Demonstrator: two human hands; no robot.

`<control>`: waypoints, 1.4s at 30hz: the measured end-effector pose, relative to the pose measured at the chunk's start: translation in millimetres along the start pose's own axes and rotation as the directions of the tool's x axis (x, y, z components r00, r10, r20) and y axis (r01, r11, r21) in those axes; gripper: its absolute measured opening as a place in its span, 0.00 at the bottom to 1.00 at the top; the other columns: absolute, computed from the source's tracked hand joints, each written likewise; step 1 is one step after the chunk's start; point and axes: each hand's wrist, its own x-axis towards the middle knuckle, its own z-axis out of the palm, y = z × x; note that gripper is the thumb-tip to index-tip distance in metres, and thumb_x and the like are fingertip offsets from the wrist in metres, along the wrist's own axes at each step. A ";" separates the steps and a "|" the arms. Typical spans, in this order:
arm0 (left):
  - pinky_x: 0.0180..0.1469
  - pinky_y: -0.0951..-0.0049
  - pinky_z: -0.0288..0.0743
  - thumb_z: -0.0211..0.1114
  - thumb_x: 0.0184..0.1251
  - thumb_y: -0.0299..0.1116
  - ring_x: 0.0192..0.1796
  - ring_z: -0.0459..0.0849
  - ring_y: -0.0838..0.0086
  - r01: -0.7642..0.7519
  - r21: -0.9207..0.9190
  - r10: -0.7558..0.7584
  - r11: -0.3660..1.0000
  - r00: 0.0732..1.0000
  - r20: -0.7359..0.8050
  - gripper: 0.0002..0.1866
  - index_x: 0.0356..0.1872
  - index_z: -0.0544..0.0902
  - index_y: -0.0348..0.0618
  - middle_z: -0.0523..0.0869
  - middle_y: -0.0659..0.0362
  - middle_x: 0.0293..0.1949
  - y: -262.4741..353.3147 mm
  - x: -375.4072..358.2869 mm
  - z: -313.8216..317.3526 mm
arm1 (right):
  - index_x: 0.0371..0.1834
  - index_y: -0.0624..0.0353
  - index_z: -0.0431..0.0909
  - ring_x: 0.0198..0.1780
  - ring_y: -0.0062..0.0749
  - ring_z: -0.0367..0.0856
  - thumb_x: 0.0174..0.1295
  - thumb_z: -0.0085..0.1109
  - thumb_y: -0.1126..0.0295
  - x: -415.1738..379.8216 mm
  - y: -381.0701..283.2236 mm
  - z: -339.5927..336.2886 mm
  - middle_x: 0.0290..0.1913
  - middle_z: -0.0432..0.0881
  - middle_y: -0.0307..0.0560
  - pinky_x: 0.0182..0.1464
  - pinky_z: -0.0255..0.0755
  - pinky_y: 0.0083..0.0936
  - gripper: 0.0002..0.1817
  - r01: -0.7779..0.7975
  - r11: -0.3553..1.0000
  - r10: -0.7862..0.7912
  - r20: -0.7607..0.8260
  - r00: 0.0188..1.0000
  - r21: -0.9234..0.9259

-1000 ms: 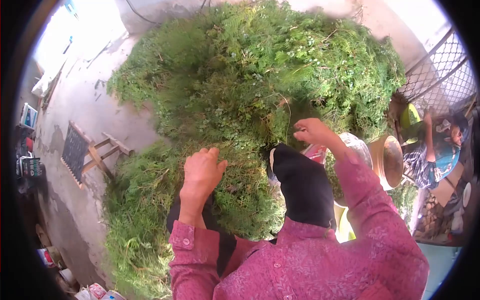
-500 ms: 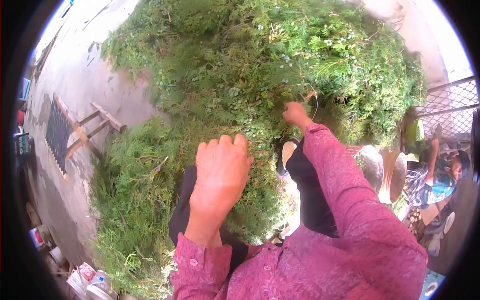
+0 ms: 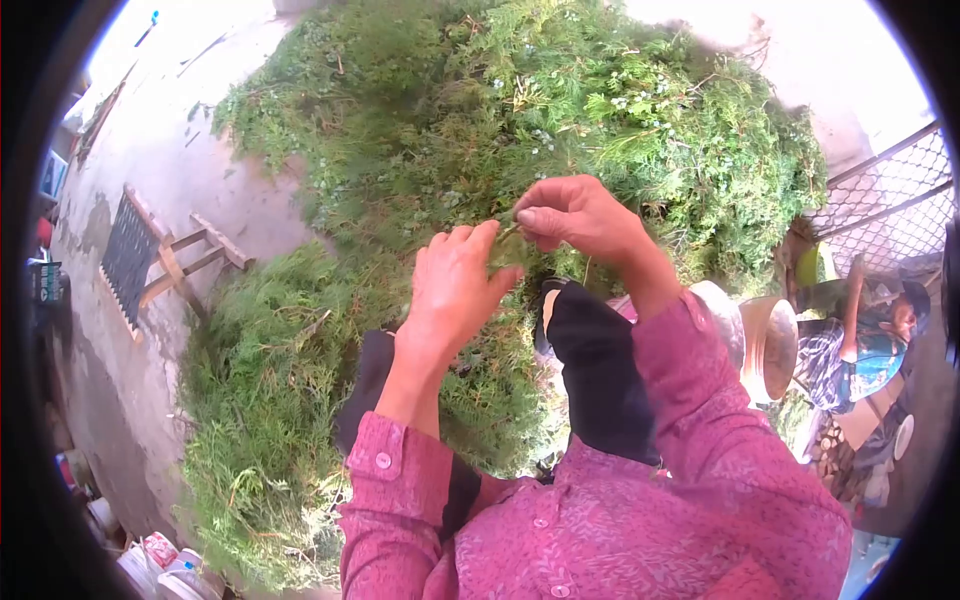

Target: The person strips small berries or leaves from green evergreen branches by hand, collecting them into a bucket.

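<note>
A small green conifer sprig point(image 3: 509, 252) spans the gap between my two hands above the pile. My left hand point(image 3: 452, 285) is closed around it, thumb on the right side and fingers pointing forward. At its stem end, my right hand point(image 3: 585, 222) pinches it between thumb and fingertips. Beneath and beyond both hands spreads a big heap of cut conifer branches point(image 3: 420, 130), some bearing pale bluish cones. More green branches point(image 3: 265, 370) lie to the left of my knees. My fingers hide much of the sprig.
A wooden frame with dark slats point(image 3: 140, 255) stands on the concrete floor at left. Metal basins point(image 3: 770, 345) are at right, near a seated person point(image 3: 865, 350) and a wire mesh fence point(image 3: 890, 205). White containers point(image 3: 165, 570) sit at lower left.
My right hand has come back from the heap toward my left hand and now pinches the sprig. My left hand has shifted slightly forward and right, its thumb now visible against the sprig.
</note>
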 end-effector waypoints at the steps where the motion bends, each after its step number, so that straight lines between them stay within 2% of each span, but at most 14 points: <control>1: 0.40 0.68 0.71 0.63 0.54 0.35 0.38 0.79 0.65 0.030 -0.043 -0.028 0.999 0.999 0.041 0.18 0.45 0.77 0.39 0.81 0.54 0.35 0.4 -1.0 2.6 | 0.39 0.64 0.77 0.31 0.19 0.77 0.57 0.58 0.63 -4.9 -5.8 9.6 0.31 0.80 0.40 0.33 0.73 0.16 0.14 0.010 1.000 -0.010 0.004 1.000 0.007; 2: 0.40 0.68 0.71 0.63 0.54 0.35 0.38 0.79 0.65 0.028 -0.029 -0.027 0.999 0.999 0.042 0.18 0.45 0.77 0.39 0.81 0.54 0.35 0.9 -2.7 2.3 | 0.40 0.64 0.76 0.31 0.19 0.77 0.58 0.58 0.64 -9.0 -10.2 18.4 0.32 0.80 0.41 0.33 0.73 0.16 0.14 0.093 0.990 -0.089 -0.040 0.995 0.104; 4: 0.31 0.75 0.68 0.62 0.58 0.36 0.28 0.75 0.78 0.373 -0.567 -0.320 0.735 0.927 0.194 0.12 0.37 0.79 0.39 0.76 0.61 0.21 -3.8 -3.5 -1.8 | 0.41 0.64 0.76 0.30 0.20 0.77 0.58 0.58 0.65 -16.2 -7.6 25.6 0.32 0.80 0.42 0.34 0.73 0.15 0.14 0.194 0.959 -0.177 -0.098 0.979 0.209; 5: 0.25 0.79 0.61 0.60 0.61 0.37 0.24 0.67 0.85 0.339 -0.646 -0.359 0.683 0.927 0.106 0.11 0.35 0.80 0.38 0.71 0.67 0.18 -13.0 -4.1 -0.7 | 0.42 0.64 0.75 0.32 0.20 0.78 0.58 0.58 0.66 -16.4 -1.0 26.2 0.33 0.80 0.42 0.34 0.73 0.15 0.14 0.217 0.922 -0.161 -0.189 0.969 0.322; 8: 0.22 0.79 0.57 0.60 0.62 0.38 0.22 0.64 0.85 0.229 -0.814 -0.457 0.534 0.888 -0.049 0.11 0.33 0.80 0.40 0.71 0.69 0.19 -30.1 -3.8 -15.0 | 0.45 0.63 0.74 0.35 0.21 0.78 0.57 0.59 0.67 -13.4 26.8 21.1 0.35 0.79 0.40 0.35 0.74 0.15 0.15 0.263 0.827 -0.106 -0.322 0.941 0.496; 10: 0.22 0.80 0.54 0.60 0.62 0.39 0.22 0.61 0.87 0.309 -0.806 -0.559 0.505 0.828 -0.032 0.10 0.32 0.79 0.41 0.69 0.71 0.20 -25.1 -1.3 -27.5 | 0.42 0.62 0.74 0.36 0.20 0.77 0.56 0.60 0.68 -5.5 39.7 20.6 0.36 0.79 0.40 0.35 0.73 0.14 0.14 0.302 0.731 -0.048 -0.395 0.917 0.612; 12: 0.35 0.79 0.64 0.64 0.59 0.37 0.31 0.69 0.84 0.339 -0.852 -0.638 0.399 0.770 0.007 0.09 0.32 0.79 0.42 0.76 0.68 0.27 -27.2 0.8 -27.7 | 0.40 0.62 0.75 0.34 0.18 0.77 0.54 0.62 0.69 -0.3 40.8 21.3 0.35 0.79 0.39 0.35 0.72 0.14 0.13 0.274 0.768 -0.040 -0.384 0.923 0.579; 16: 0.34 0.80 0.64 0.64 0.59 0.37 0.30 0.69 0.84 0.393 -0.812 -0.640 0.431 0.768 0.032 0.09 0.33 0.79 0.42 0.76 0.68 0.27 -15.1 6.8 -28.6 | 0.37 0.61 0.76 0.29 0.15 0.73 0.54 0.63 0.67 25.2 28.4 22.5 0.30 0.78 0.36 0.32 0.68 0.14 0.12 0.328 0.873 -0.205 -0.338 0.919 0.361; 18: 0.33 0.81 0.63 0.63 0.59 0.36 0.30 0.70 0.85 0.278 -0.840 -0.468 0.466 0.883 0.033 0.10 0.35 0.80 0.39 0.77 0.68 0.27 -18.5 8.0 -23.3 | 0.36 0.62 0.76 0.27 0.15 0.72 0.55 0.61 0.65 34.8 28.6 22.2 0.28 0.78 0.36 0.30 0.66 0.14 0.12 0.304 0.909 -0.215 -0.305 0.928 0.284; 22: 0.33 0.83 0.63 0.63 0.60 0.34 0.30 0.69 0.86 0.350 -0.737 -0.386 0.578 0.913 0.130 0.10 0.35 0.81 0.36 0.77 0.69 0.28 -12.8 6.1 -24.8 | 0.35 0.62 0.76 0.27 0.15 0.72 0.56 0.60 0.64 41.7 33.5 23.6 0.28 0.78 0.37 0.30 0.66 0.14 0.12 0.255 0.897 -0.136 -0.325 0.936 0.360; 25: 0.27 0.85 0.60 0.62 0.61 0.33 0.28 0.67 0.88 0.197 -0.707 -0.281 0.680 0.960 -0.003 0.09 0.35 0.81 0.37 0.74 0.72 0.24 -9.7 6.8 -18.3 | 0.35 0.63 0.76 0.28 0.16 0.72 0.56 0.60 0.63 42.6 36.9 24.6 0.29 0.78 0.38 0.31 0.67 0.15 0.13 0.201 0.888 -0.079 -0.293 0.953 0.413; 34: 0.33 0.83 0.64 0.62 0.60 0.35 0.29 0.70 0.86 0.183 -0.660 -0.321 0.729 0.942 -0.095 0.11 0.28 0.82 0.35 0.77 0.69 0.25 -1.0 8.8 -19.9 | 0.42 0.64 0.72 0.29 0.17 0.74 0.52 0.63 0.68 36.0 34.0 31.5 0.29 0.78 0.40 0.31 0.69 0.17 0.17 0.162 0.869 -0.091 -0.170 0.981 0.468; 36: 0.27 0.82 0.62 0.63 0.60 0.35 0.25 0.68 0.86 0.131 -0.671 -0.353 0.730 0.913 -0.206 0.12 0.30 0.80 0.34 0.74 0.70 0.21 -5.1 9.2 -15.5 | 0.40 0.63 0.72 0.29 0.16 0.73 0.51 0.62 0.71 34.2 30.4 30.7 0.29 0.78 0.40 0.30 0.68 0.16 0.15 0.174 0.871 -0.095 -0.189 0.977 0.460; 42: 0.31 0.85 0.65 0.61 0.62 0.34 0.31 0.72 0.86 0.118 -0.736 -0.493 0.667 0.810 -0.317 0.12 0.38 0.80 0.34 0.79 0.65 0.29 -3.9 14.5 -12.9 | 0.39 0.63 0.72 0.26 0.13 0.70 0.51 0.59 0.72 27.8 22.2 29.0 0.24 0.76 0.36 0.28 0.65 0.15 0.13 0.183 0.931 -0.131 -0.181 0.975 0.315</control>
